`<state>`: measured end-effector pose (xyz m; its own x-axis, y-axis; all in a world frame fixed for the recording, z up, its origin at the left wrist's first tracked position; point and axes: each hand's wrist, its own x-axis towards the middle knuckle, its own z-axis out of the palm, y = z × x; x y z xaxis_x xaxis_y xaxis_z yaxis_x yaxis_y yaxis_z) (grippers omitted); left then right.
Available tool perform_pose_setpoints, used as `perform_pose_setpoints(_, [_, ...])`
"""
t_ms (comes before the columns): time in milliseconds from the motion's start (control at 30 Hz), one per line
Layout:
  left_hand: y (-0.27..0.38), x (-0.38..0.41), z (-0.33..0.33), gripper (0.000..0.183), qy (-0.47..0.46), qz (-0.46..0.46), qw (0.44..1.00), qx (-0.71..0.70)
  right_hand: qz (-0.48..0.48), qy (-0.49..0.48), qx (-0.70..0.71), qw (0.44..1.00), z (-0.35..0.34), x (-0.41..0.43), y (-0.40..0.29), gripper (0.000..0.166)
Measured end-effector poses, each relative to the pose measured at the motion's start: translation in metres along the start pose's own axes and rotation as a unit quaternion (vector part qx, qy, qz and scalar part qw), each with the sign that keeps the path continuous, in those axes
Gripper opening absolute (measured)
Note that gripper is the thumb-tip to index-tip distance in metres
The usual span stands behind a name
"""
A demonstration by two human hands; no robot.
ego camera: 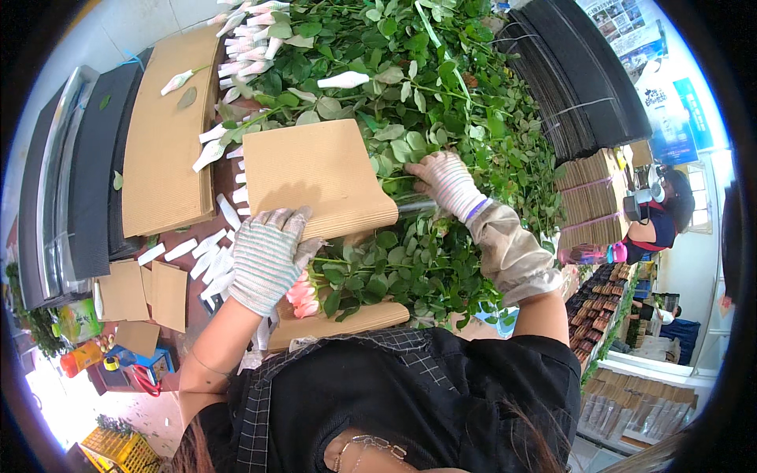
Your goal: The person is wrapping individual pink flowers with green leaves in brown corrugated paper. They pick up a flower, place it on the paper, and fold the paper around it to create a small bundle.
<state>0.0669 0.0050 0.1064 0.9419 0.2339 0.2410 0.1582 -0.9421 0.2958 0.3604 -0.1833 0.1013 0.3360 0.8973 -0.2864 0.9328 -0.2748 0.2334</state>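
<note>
My left hand [266, 257], in a striped knit glove, rests on the lower left corner of a folded corrugated cardboard sheet [310, 177], thumb at its lower edge. My right hand [443, 180], in a similar glove with a fabric sleeve above it, is at the leafy rose stems [390, 266] right of the sheet; its fingertips are partly among leaves, and its grip is unclear. Pink roses [303, 295] lie just below my left hand, over a lower cardboard sheet [343, 322]. White mesh-sleeved flower heads [210, 155] lie left of the folded sheet.
A large cardboard stack [168, 130] and black sheets [97, 159] stand at left. Black sheets [579, 77] and bundled cardboard [591, 201] are at right, near another person [656, 219]. Red-handled scissors [145, 378] are at the lower left. Many green stems fill the back.
</note>
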Motion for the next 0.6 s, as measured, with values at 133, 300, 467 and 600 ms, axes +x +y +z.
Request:
perform_pose_setpoints(133, [-0.004, -0.002, 0.001, 0.042, 0.016, 0.002, 1.0, -0.016, 0.05, 0.014, -0.002, 0.999, -0.028, -0.005, 0.017, 0.019])
perform_pose_setpoints(300, [0.002, 0.0, -0.006, 0.042, -0.032, -0.037, 0.999, -0.024, 0.105, 0.349, -0.037, 0.93, -0.029, -0.037, 0.088, 0.022])
perform_pose_setpoints(467, [-0.003, 0.0, -0.005, 0.045, 0.004, -0.008, 1.0, -0.025, 0.117, 0.507, -0.054, 0.852, -0.062, -0.074, 0.14, 0.023])
perform_pose_setpoints(600, [-0.004, 0.003, -0.015, 0.067, 0.126, -0.019, 0.98, -0.156, 0.077, 0.489, 0.497, 0.713, -0.063, -0.09, 0.113, 0.02])
